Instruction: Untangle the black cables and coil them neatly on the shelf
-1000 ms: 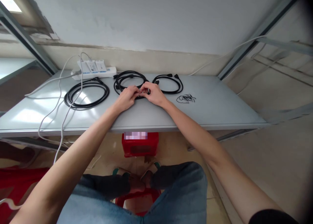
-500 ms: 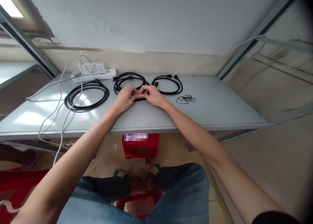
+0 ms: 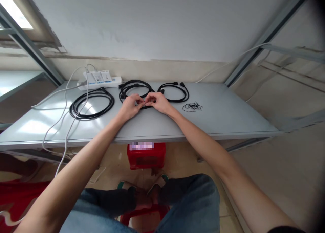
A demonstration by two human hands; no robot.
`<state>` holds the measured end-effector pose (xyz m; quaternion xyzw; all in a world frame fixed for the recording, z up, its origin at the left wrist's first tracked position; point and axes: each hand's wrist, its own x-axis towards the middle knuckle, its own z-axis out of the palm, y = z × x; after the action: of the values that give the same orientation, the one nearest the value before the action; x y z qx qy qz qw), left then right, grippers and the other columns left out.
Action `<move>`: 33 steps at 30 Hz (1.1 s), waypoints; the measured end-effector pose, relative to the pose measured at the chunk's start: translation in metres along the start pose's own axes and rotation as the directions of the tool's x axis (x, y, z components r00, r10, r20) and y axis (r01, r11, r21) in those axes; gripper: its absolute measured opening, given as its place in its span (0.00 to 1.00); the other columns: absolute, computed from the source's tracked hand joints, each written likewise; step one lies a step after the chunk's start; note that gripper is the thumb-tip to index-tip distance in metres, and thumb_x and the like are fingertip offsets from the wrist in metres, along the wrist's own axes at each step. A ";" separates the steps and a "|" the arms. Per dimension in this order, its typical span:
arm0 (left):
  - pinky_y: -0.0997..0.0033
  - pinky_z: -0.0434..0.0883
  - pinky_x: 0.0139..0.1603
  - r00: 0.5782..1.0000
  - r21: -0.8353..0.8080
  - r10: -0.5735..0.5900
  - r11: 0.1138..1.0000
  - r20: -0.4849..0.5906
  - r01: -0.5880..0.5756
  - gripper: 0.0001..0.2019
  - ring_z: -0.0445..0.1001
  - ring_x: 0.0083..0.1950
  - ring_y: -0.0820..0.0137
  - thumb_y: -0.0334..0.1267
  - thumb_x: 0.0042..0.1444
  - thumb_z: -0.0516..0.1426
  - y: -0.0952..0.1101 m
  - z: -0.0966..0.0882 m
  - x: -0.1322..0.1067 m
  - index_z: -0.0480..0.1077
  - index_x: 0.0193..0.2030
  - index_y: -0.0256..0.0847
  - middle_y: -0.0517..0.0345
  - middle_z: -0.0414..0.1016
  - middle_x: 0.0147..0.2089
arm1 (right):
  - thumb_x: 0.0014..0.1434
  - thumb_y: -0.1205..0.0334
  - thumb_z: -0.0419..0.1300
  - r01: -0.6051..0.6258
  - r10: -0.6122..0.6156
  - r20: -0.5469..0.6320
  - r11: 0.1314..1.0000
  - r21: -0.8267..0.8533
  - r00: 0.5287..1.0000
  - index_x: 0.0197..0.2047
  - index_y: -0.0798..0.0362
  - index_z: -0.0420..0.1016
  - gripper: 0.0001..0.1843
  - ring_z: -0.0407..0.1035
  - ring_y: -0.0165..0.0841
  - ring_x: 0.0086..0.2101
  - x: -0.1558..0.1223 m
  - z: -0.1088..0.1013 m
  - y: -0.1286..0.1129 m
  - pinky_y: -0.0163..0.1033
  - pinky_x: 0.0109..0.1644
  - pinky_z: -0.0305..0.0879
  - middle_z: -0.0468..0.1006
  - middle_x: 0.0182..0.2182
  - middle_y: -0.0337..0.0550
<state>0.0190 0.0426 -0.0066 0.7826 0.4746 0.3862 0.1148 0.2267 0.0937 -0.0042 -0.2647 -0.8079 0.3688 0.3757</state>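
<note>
- Working at the near edge of the middle black cable coil (image 3: 134, 85), which lies on the grey surface (image 3: 203, 124) between two other coils.
- Left hand (image 3: 130, 106) and right hand (image 3: 158, 102) meet over the coil; the fingers (image 3: 149, 99) of both are curled and pinch its cable, the exact hold partly hidden.
- Left black cable coil (image 3: 111, 101) and right black cable coil (image 3: 175, 100) lie neatly looped, neither hand touching them.
- Thin black cord (image 3: 192, 107) lies in a loose tangle, right of the coils.
- Progress as seen: three cables coiled, middle coil in hand, thin cord not coiled.
- White power strip (image 3: 99, 83) sits at the back, white cables (image 3: 66, 134) trailing over the edge.
</note>
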 end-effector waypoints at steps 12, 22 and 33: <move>0.59 0.73 0.47 1.000 0.004 -0.029 1.000 0.000 0.029 0.12 0.77 0.44 0.60 0.45 0.66 0.59 0.000 -0.001 -0.001 0.82 0.39 0.43 0.51 0.81 0.41 | 0.54 0.64 0.71 -0.011 0.010 -0.034 0.999 -0.034 0.999 0.35 0.53 0.82 0.05 0.74 0.35 0.36 0.001 0.001 -0.001 0.42 0.45 0.69 0.83 0.33 0.41; 0.61 0.73 0.48 0.998 -0.037 -0.061 0.997 0.017 0.062 0.13 0.77 0.43 0.62 0.47 0.66 0.58 0.006 -0.003 -0.001 0.80 0.37 0.42 0.52 0.82 0.40 | 0.57 0.65 0.69 -0.008 -0.003 -0.069 0.988 -0.154 0.998 0.33 0.53 0.79 0.03 0.65 0.32 0.32 0.000 0.002 -0.005 0.40 0.42 0.62 0.80 0.31 0.39; 0.60 0.74 0.46 0.997 -0.039 -0.080 0.996 0.008 0.080 0.12 0.78 0.42 0.61 0.47 0.63 0.58 0.000 -0.002 0.000 0.78 0.36 0.42 0.51 0.84 0.40 | 0.59 0.68 0.60 0.033 -0.035 -0.007 0.981 -0.193 0.999 0.35 0.51 0.70 0.04 0.62 0.32 0.32 -0.003 0.002 -0.006 0.40 0.42 0.59 0.74 0.32 0.38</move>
<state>0.0181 0.0425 -0.0052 0.7618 0.4975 0.3880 0.1468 0.2256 0.0867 -0.0017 -0.2881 -0.8423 0.2807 0.3588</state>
